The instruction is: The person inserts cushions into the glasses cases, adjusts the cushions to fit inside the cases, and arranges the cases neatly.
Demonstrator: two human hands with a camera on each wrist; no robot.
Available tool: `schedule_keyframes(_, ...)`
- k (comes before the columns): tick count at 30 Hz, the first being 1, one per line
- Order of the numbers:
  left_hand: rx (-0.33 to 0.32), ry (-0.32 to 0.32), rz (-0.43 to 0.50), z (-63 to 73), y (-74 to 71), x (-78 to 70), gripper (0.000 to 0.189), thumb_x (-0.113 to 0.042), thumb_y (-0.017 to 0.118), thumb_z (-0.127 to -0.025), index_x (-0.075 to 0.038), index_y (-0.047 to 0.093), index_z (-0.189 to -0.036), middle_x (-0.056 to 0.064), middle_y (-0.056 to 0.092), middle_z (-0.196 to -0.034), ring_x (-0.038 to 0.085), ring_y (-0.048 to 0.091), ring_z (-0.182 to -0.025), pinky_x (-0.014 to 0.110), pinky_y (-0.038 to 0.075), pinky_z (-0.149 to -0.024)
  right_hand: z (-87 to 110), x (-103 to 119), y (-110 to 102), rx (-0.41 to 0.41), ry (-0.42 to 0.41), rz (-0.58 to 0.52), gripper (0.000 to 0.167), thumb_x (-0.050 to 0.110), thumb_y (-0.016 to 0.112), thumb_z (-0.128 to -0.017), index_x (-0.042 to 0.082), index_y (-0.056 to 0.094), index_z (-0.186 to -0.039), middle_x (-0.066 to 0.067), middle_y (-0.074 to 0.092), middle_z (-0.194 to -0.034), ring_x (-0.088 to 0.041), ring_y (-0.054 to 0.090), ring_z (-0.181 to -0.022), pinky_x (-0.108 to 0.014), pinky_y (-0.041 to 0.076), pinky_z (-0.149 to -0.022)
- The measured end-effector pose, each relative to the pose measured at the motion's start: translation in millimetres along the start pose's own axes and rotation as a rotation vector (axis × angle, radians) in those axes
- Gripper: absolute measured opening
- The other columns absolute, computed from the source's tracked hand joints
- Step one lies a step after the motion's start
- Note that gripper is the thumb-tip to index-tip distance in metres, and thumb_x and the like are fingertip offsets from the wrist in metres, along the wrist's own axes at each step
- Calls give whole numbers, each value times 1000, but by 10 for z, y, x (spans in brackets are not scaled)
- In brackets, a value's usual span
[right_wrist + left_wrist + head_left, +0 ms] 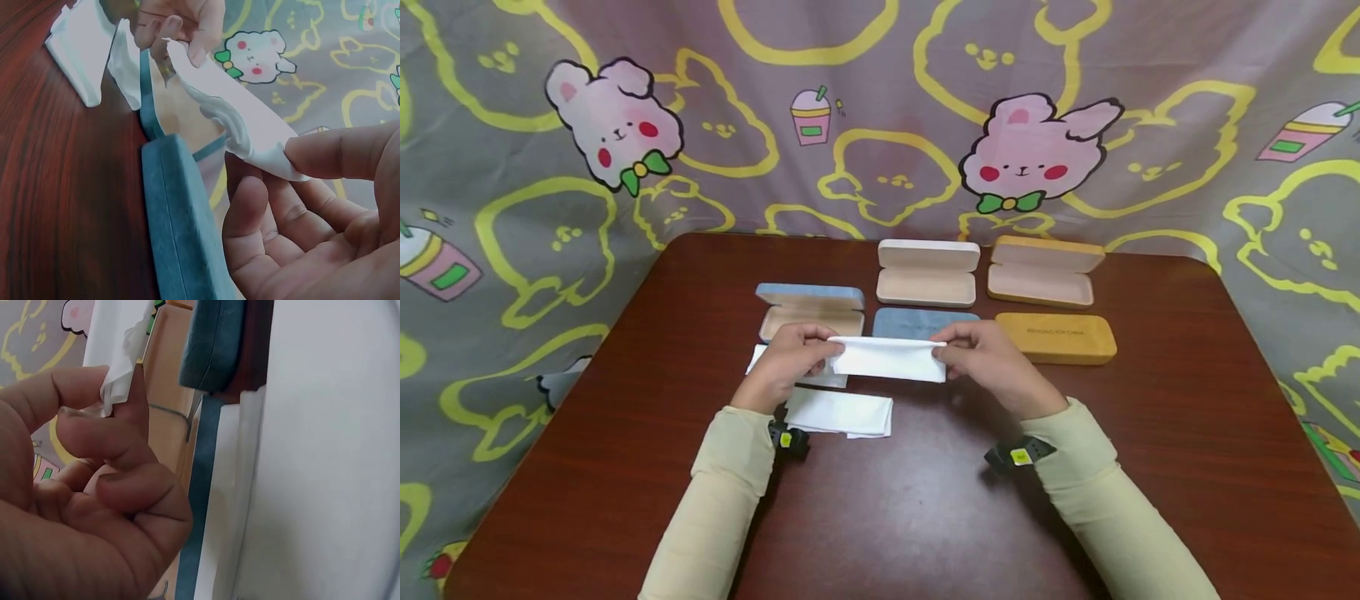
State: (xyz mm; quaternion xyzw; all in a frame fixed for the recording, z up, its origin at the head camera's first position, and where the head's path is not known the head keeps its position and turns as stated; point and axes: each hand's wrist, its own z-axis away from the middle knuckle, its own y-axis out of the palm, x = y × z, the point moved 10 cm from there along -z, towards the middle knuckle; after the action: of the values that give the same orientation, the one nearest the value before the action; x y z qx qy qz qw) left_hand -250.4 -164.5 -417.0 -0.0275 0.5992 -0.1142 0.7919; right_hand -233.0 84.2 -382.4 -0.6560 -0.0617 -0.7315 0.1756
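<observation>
A folded white cloth (pixel 889 360) is stretched level between both hands above the table. My left hand (pixel 792 357) pinches its left end between thumb and fingers. At the other end, the right hand (pixel 987 357) pinches the cloth in the same way. In the right wrist view the cloth (pixel 253 115) shows loose folds along its lower side. Just behind the left hand stands an open blue glasses case (pixel 812 321) with a beige lining. A second folded white cloth (pixel 842 410) lies on the table below the held one; another white cloth (pixel 826 381) is partly hidden by the left hand.
A closed blue glasses case (pixel 917 322) lies behind the held cloth, with a closed yellow case (pixel 1056 339) to its right. Farther back stand an open white case (pixel 927 287) and an open yellow case (pixel 1041 283). A patterned curtain (pixel 895 100) hangs behind the dark wooden table (pixel 1187 400).
</observation>
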Motion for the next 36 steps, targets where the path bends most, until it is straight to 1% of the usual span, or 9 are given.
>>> schedule_keyframes(8,-33,9,-8,51,-211,-37,16,-8,73,-91,5,66,-97,3,53,-73,15,43,-58,27,38,-56,-154,43,164,20,-11,-35,21,0,65,-91,-13,68,-109,-17,72,-94,-19,65,-75,-30,56,-66)
schedule_keyframes(13,-66,6,-39,62,-380,-61,21,-13,74,-92,5,66,-98,4,53,-75,15,45,-61,29,39,-59,-263,64,283,28,-10,-26,20,0,65,-92,-11,69,-109,-16,72,-94,-18,64,-75,-28,54,-65)
schedule_keyframes(16,-86,-5,-67,78,-485,-72,24,-16,74,-93,5,68,-103,5,55,-78,16,47,-62,30,41,-60,-323,89,361,36,-6,-30,19,0,65,-93,-10,69,-108,-15,72,-94,-18,64,-76,-27,54,-65)
schedule_keyframes(21,-97,-2,-104,86,-648,-121,26,-16,74,-93,6,67,-105,8,59,-79,18,54,-64,29,45,-60,-441,142,485,52,-5,-53,19,1,64,-94,-10,68,-109,-13,72,-93,-17,62,-76,-26,52,-65)
schedule_keyframes(24,-99,2,-126,79,-737,-150,27,-16,74,-93,6,68,-107,10,63,-91,20,59,-68,29,48,-62,-508,179,540,49,-8,-51,18,0,64,-94,-10,68,-108,-11,71,-89,-16,61,-71,-26,51,-64)
schedule_keyframes(27,-113,-4,-142,68,-825,-163,29,-17,74,-94,6,68,-110,14,66,-100,24,65,-76,34,53,-69,-566,216,597,46,-22,-38,17,-2,64,-93,-10,68,-107,-10,71,-84,-16,59,-66,-26,51,-62)
schedule_keyframes(30,-135,-14,-151,49,-907,-160,30,-18,74,-94,5,68,-113,15,69,-97,25,68,-81,41,54,-77,-627,232,661,53,-32,-11,17,-1,64,-94,-9,69,-108,-10,70,-82,-16,59,-65,-28,52,-64)
schedule_keyframes(33,-154,-21,-163,38,-980,-155,31,-19,73,-95,5,68,-114,13,70,-96,25,68,-85,46,53,-83,-697,227,735,64,-26,6,17,1,64,-95,-7,69,-109,-8,68,-78,-19,59,-63,-35,55,-69)
schedule_keyframes(36,-178,-33,-161,34,-1043,-133,30,-19,73,-95,4,67,-113,15,70,-97,32,67,-92,51,51,-88,-750,230,804,71,-16,24,17,4,63,-97,-5,69,-111,-8,66,-75,-23,60,-64,-43,55,-77)
